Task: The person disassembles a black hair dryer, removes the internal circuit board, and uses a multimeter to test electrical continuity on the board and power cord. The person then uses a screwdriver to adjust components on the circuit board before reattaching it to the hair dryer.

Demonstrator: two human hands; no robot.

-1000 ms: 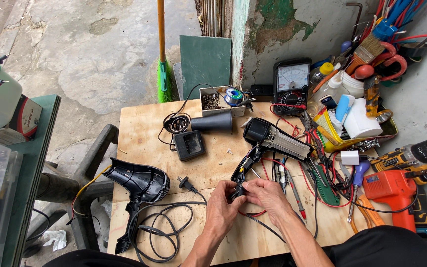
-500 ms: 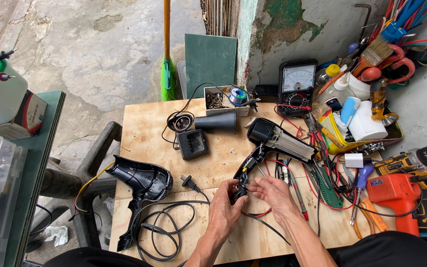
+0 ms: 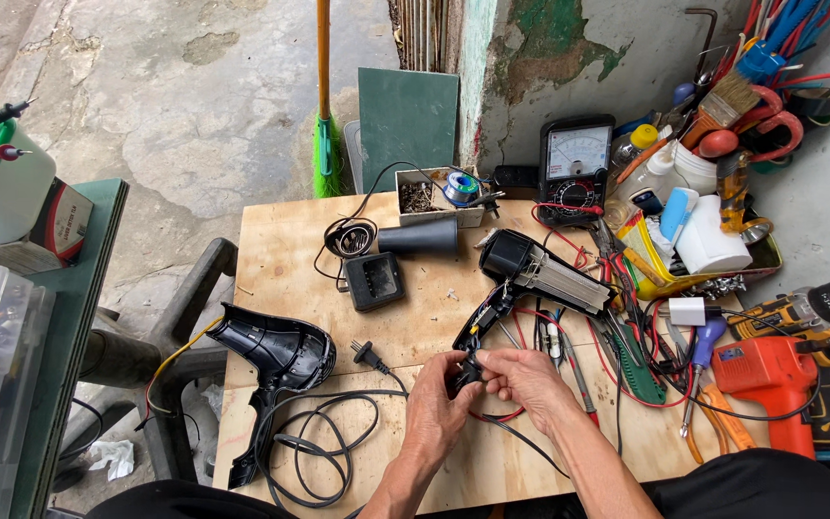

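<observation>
So both hands pinch the opened hair dryer's [image 3: 530,274] handle end at table centre; left hand [image 3: 439,408] and right hand [image 3: 525,380] equally close, its body running toward 1 o'clock.

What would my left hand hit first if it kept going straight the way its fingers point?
Probably the dismantled hair dryer body: your left hand points up and slightly right along its black handle part, which the fingers already pinch. Depth is hard to judge.

- Opened hair dryer assembly [image 3: 521,279]: black housing with exposed heating element, lying diagonally on your counter [image 3: 280,240].
- Handle end: lowest part, red wires [image 3: 497,415] trailing beneath.
</observation>
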